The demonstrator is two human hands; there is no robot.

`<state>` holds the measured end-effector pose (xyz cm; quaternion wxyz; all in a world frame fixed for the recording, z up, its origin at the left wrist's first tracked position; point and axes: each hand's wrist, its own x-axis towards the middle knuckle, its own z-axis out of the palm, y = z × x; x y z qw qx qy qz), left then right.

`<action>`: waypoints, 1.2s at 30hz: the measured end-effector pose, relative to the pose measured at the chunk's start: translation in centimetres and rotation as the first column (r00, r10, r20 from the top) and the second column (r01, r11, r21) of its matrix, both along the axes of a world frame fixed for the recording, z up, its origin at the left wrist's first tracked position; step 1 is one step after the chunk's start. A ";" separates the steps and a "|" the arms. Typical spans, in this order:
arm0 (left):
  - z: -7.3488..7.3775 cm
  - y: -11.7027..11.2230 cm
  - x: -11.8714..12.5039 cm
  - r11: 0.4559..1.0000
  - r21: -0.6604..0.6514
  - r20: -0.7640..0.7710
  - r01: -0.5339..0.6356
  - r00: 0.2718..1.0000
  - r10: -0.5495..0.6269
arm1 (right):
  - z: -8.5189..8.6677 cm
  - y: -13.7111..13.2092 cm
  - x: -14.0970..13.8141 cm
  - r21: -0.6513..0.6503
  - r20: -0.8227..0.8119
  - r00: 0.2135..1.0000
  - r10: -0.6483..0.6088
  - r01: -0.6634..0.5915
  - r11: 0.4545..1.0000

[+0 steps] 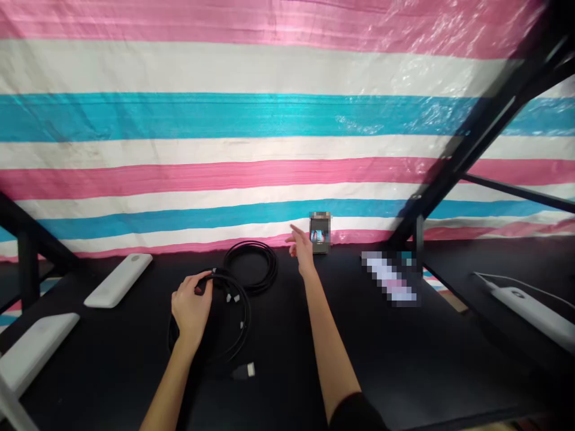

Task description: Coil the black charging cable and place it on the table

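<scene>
The left hand, fingers and thumb curled onto the glossy black cable left of lower centre, hid part of its coil; white tags showed. The right hand, centre frame, was half-spread, empty.

A single view, from a camera worn on the person's head, looks forward and down over a black table. The person's arms reach in from the bottom edge, placing the left hand and right hand in the lower half, with the table nearest. Beyond its far edge, the camera faces a striped sheet that fills the upper half.
</scene>
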<state>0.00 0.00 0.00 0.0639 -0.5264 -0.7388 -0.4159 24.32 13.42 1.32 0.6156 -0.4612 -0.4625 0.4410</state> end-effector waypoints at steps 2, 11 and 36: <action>0.0 -0.1 0.0 0.999 -0.031 0.044 -0.037 0.998 0.038 | 1.0 -0.7 -0.9 -0.044 0.106 0.968 0.229 -0.226 0.973; 0.2 0.0 -0.5 0.999 0.016 0.324 0.040 0.945 -0.043 | 3.3 -5.1 -6.4 -0.415 0.458 0.270 0.847 -0.778 0.472; 3.6 -1.4 -0.5 0.718 0.519 0.849 0.465 -0.178 -0.498 | 9.4 -7.9 -5.0 -0.042 0.106 0.442 0.891 -0.893 0.449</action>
